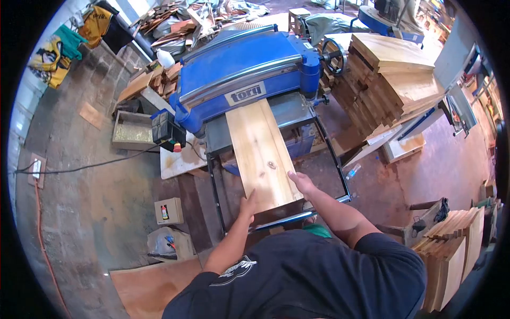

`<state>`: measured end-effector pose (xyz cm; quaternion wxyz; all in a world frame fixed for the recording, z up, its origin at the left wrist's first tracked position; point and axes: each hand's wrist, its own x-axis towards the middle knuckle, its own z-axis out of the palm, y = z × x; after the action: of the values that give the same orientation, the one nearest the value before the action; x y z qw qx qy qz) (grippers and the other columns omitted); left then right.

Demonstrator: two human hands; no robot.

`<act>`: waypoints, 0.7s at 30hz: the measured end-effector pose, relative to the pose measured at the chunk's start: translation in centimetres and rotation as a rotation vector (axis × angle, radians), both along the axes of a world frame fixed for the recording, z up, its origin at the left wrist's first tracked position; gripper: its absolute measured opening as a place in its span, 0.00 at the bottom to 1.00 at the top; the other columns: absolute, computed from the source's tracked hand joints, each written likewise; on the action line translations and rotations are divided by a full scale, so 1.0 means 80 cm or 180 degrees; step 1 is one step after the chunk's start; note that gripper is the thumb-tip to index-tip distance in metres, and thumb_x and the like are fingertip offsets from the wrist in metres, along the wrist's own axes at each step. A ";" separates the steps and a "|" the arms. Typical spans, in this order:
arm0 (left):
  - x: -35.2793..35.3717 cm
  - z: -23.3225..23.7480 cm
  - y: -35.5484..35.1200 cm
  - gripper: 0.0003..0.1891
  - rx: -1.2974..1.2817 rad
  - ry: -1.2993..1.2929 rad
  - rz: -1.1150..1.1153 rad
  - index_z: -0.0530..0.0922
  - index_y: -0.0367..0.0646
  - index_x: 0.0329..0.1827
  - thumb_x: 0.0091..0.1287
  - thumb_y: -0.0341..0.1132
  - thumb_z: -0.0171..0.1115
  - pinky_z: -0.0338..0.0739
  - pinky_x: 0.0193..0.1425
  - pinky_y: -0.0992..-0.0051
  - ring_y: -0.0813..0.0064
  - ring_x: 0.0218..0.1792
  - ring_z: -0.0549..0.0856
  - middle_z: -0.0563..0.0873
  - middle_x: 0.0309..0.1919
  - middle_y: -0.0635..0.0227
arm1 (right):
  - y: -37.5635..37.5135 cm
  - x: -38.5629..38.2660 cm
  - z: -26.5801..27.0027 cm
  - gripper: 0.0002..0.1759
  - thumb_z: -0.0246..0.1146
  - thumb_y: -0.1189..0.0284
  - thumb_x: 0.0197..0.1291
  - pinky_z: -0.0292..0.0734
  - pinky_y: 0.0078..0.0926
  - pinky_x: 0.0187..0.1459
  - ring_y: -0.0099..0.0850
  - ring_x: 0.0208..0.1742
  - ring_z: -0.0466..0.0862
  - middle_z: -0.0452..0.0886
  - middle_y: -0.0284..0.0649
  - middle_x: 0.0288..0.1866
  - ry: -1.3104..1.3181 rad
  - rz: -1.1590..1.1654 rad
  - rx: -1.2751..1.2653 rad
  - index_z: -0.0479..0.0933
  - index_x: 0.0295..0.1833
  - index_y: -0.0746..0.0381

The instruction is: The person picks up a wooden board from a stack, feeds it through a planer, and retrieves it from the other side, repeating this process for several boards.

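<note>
A wide, pale wooden board (260,143) with a dark knot lies on the infeed bed of a blue thickness planer (239,64), its far end under the machine's front edge. My left hand (248,206) grips the board's left edge near the close end, thumb on top and fingers hidden beneath. On the opposite edge, a bit farther forward, my right hand (302,184) holds it the same way, its fingers also out of sight underneath. The black roller frame (341,170) extends around the board toward my body.
At right of the planer stands a tall stack of boards (393,80); another stack (449,255) is at lower right. A control box with a red button (169,133) sits left of the bed, its cable (90,169) running to the wall. Offcuts (186,26) pile up behind.
</note>
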<state>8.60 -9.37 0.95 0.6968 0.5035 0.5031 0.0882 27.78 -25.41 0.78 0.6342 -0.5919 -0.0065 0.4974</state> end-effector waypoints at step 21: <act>0.061 -0.002 0.036 0.30 0.0489 0.0214 0.0053 0.74 0.29 0.58 0.66 0.49 0.63 0.71 0.60 0.68 0.65 0.54 0.80 0.82 0.52 0.53 | 0.038 0.062 -0.001 0.26 0.60 0.54 0.66 0.78 0.31 0.45 0.30 0.43 0.84 0.84 0.42 0.44 0.0033 -0.0018 0.0394 0.76 0.52 0.68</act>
<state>13.51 -6.48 0.79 0.6381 0.5540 0.5221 0.1154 32.71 -22.36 0.74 0.6710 -0.5489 -0.0323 0.4974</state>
